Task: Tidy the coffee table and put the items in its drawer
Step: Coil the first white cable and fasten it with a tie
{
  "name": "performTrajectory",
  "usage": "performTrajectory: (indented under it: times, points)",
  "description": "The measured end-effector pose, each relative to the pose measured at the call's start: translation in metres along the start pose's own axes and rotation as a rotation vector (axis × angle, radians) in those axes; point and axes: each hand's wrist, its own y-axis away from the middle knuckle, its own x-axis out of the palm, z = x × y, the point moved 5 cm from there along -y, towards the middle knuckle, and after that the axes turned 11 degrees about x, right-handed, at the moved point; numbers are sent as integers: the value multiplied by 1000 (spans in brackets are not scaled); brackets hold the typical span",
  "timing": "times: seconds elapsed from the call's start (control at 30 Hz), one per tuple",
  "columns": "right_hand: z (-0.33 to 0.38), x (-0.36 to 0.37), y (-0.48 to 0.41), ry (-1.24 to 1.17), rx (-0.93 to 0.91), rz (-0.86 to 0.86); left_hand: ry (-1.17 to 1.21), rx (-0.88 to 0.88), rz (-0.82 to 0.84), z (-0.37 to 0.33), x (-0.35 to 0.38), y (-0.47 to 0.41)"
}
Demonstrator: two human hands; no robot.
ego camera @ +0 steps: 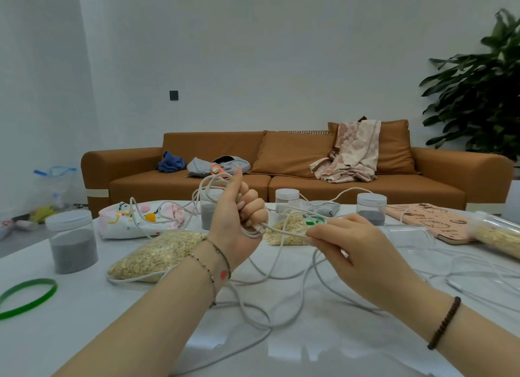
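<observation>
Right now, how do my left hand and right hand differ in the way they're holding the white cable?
The left hand stands upright, fingers curled round gathered loops of the white cable; the right hand lies palm down, pinching one strand at its fingertips. The left hand is raised higher than the right hand. Both hold the same cable, and the rest trails loose over the table.

The white tabletop (84, 334) bears a bag of oats (157, 253); left of it a jar (71, 241), behind it a pouch (132, 219), right of it cable (314, 264) loops.
</observation>
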Motion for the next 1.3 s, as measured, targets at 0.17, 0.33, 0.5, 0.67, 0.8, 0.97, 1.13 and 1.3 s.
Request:
performTrajectory:
  times: [0.17,0.33,0.5,0.67,0.8,0.97,1.13,1.3]
  points:
    - [-5,4,0,-80,68,117,-38,-3,3,-5,-1,-3]
    - [-7,-2,-1,-295,209,60,-419,-158,177,10,4,7]
    - [-2,-12,-7,-358,271,-29,-824,-303,400,35,10,26]
    - [1,-12,-8,-360,232,5,-1006,-422,554,48,7,38]
    - [5,-10,-7,-278,139,18,-1104,-533,638,57,5,45]
    - [0,-14,-8,-40,72,-68,-1167,-556,703,62,7,50]
    - [-3,-11,-9,-31,101,-15,-1266,-505,711,62,5,47]
    - [-6,-12,-10,-150,165,-3,-1178,-464,681,58,6,43]
